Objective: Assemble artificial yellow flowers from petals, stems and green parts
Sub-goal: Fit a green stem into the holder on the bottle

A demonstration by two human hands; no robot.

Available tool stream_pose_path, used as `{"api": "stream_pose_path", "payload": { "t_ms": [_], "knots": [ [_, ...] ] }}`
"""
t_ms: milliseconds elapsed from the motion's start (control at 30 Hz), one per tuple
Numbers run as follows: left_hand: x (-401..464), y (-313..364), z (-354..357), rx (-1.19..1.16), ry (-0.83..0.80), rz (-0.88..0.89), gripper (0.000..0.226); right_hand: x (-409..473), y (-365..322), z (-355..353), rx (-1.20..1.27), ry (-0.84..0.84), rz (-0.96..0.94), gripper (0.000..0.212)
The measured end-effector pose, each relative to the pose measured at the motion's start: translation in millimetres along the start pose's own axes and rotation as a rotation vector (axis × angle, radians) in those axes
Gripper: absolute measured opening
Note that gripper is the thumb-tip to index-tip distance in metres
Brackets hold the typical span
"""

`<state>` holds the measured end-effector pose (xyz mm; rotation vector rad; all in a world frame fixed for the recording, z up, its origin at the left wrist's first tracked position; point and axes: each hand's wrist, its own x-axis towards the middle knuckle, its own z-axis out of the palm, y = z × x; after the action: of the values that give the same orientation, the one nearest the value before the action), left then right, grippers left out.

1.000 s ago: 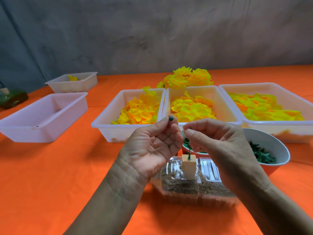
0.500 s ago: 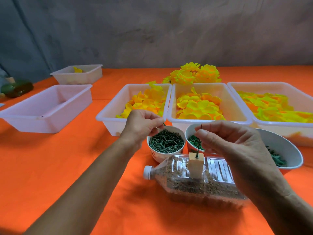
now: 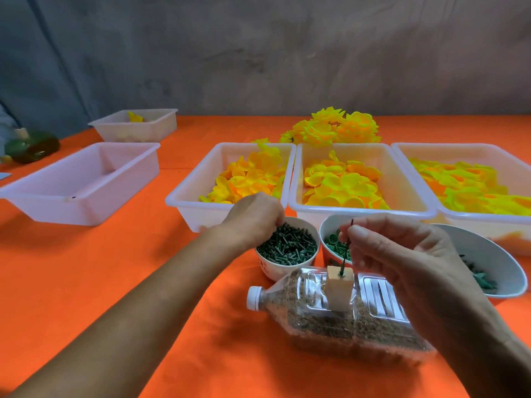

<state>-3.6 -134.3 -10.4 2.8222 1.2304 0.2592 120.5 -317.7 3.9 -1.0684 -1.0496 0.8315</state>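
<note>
On the table [image 3: 86,282]: an orange cloth covers it, and everything below stands or lies on that cloth.
Left hand [image 3: 255,216]: reaches over the near rim of the pin bowl, fingers curled down into the green pieces; whether they have pinched one I cannot tell, since the fingertips are hidden.
Right hand [image 3: 402,254]: thumb and fingers pinch the stem near its top, holding it upright.
Stem [image 3: 346,248]: thin, dark green wire, its lower end stuck in the hole of the block, its tip showing above the thumb.
Block [image 3: 339,288]: small pale wooden piece, standing on the upper side of the bottle.
Bottle [image 3: 330,320]: clear plastic, lying on its side, white cap to the left, partly filled with brown grainy stuff.
Pin bowl [image 3: 287,254]: white, full of dark green pin-like parts, just behind the bottle's neck.
Middle bowl [image 3: 330,239]: white, holds round green parts, partly behind the right hand.
Right bowl [image 3: 494,268]: larger, white, holds dark green leafy parts, half hidden by the right hand.
Petal trays: three white trays side by side behind the bowls, left tray [image 3: 189,196], centre tray [image 3: 402,182], right tray [image 3: 408,150], each with loose yellow and orange petals.
Flowers [image 3: 336,129]: a cluster of finished yellow ones, behind the centre tray.
Empty tray [image 3: 83,179]: white, far left.
Small tray [image 3: 135,126]: behind the empty one, a yellow bit inside.
Far left edge: a dark green glassy object [image 3: 34,146], unclear.
</note>
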Motion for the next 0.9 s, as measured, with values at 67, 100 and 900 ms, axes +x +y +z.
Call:
{"api": "stream_pose_path", "payload": {
  "t_ms": [67,100,900],
  "knots": [
    [1,7,5,0.176,-0.008,0.026,0.029,0,1,0,-0.004,0.003,-0.002,0.044],
    [1,10,7,0.247,-0.012,0.052,0.03,0,1,0,-0.001,0.012,0.004,0.041],
    [-14,14,7,-0.382,0.151,0.025,0.003,1,5,-6,0.019,0.017,0.029,0.021]
  ]
}}
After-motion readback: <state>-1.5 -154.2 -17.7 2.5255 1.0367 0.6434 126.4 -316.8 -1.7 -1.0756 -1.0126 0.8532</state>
